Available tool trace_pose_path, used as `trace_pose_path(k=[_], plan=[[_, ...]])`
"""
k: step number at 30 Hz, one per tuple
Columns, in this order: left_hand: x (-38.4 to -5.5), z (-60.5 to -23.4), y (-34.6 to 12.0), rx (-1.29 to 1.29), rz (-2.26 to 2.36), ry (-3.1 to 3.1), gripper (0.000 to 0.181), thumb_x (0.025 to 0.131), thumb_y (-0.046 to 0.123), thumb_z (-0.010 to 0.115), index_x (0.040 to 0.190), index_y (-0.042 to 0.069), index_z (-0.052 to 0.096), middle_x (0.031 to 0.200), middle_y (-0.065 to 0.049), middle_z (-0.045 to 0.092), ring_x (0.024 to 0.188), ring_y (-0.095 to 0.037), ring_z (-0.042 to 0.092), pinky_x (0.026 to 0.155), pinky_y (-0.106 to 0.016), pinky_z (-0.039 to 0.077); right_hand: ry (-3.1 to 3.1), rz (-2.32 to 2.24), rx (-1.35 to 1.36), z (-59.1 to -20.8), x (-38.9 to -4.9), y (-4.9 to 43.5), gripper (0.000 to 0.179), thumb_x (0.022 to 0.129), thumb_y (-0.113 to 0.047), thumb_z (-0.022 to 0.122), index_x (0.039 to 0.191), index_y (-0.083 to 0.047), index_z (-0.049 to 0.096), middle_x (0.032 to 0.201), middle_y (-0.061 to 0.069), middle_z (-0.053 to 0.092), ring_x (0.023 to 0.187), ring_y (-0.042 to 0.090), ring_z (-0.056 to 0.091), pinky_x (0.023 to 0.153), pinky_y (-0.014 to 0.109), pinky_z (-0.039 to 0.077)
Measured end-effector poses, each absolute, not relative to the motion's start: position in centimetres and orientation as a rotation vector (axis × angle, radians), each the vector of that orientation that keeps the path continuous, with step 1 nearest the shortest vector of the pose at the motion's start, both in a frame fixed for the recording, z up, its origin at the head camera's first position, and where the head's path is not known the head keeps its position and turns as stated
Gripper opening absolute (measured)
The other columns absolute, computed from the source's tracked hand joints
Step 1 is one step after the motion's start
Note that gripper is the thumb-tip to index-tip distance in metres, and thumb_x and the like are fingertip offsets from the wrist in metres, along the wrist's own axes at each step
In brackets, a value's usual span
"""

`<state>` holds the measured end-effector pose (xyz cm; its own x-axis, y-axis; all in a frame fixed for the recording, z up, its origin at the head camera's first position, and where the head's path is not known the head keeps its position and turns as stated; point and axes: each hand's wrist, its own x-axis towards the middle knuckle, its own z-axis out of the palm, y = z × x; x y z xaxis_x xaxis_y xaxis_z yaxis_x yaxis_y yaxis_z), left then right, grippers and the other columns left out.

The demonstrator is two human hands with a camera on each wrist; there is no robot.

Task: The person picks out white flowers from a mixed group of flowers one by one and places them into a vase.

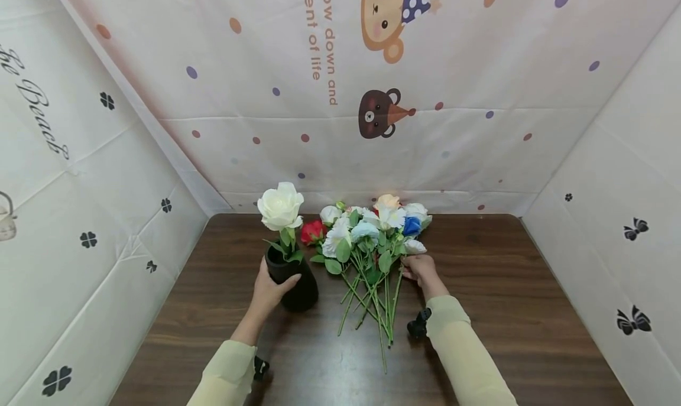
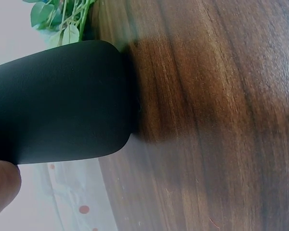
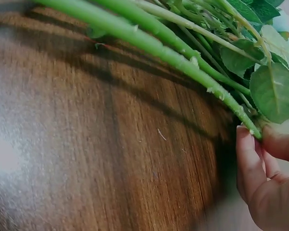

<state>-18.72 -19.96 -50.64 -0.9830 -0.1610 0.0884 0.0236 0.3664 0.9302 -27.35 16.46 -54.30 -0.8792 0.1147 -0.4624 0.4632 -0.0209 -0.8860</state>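
Risk: pinched green stem (image 3: 183, 64) possibly snagging in flower pile (image 1: 365, 231), crossing stalks dragging neighbours along. Tall white rose (image 1: 280, 207) possibly making black vase (image 1: 304, 291) top-heavy, tipping if left hand (image 1: 270, 289) is loosening. Vase sitting at pile's 9 o'clock, visibly holding white rose only. Left hand gripping vase, thumb lying across front, other fingers mostly hiding. Right hand (image 1: 418, 268), pile's 3 o'clock, pinching stem between thumb and fingertips.

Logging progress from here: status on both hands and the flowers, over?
Left hand grips black vase, white rose inside. Right hand pinches green stem. Flower pile crowds that hand.
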Motion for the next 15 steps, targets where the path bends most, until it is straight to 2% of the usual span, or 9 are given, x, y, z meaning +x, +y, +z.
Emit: trace_pose_path(k=[4,10,15], plan=[[-18.8,-50.9,-20.0,0.122,-1.667,-2.455,0.089,0.084,0.016,0.081,0.156,0.003,0.031,0.148,-0.027,0.051,0.138,-0.043,0.049,0.116,-0.06,0.037,2.069,-1.975,0.627,-54.4,-27.3,16.8,0.029,0.1,-0.002,0.058,0.12,0.018,0.06,0.081,0.005,0.063,0.059,0.005,0.062,0.059,0.016,0.057],[-18.7,-50.8,-20.0,0.129,-1.67,-2.454,0.089,0.084,0.016,0.08,0.156,0.003,0.03,0.149,-0.027,0.051,0.137,-0.043,0.049,0.116,-0.059,0.038,2.371,-1.834,0.623,-54.1,-27.4,17.3,0.02,0.096,-0.001,0.062,0.105,0.017,0.066,0.11,0.025,0.064,0.055,0.003,0.059,0.056,0.016,0.055],[-18.8,-50.6,-20.0,0.122,-1.682,-2.454,0.089,0.085,0.016,0.08,0.157,0.004,0.03,0.15,-0.027,0.05,0.138,-0.043,0.048,0.117,-0.06,0.037,2.515,-1.774,0.64,-53.4,-27.8,18.3,0.021,0.095,-0.002,0.064,0.103,0.017,0.067,0.112,0.032,0.063,0.054,0.003,0.058,0.055,0.018,0.055]])
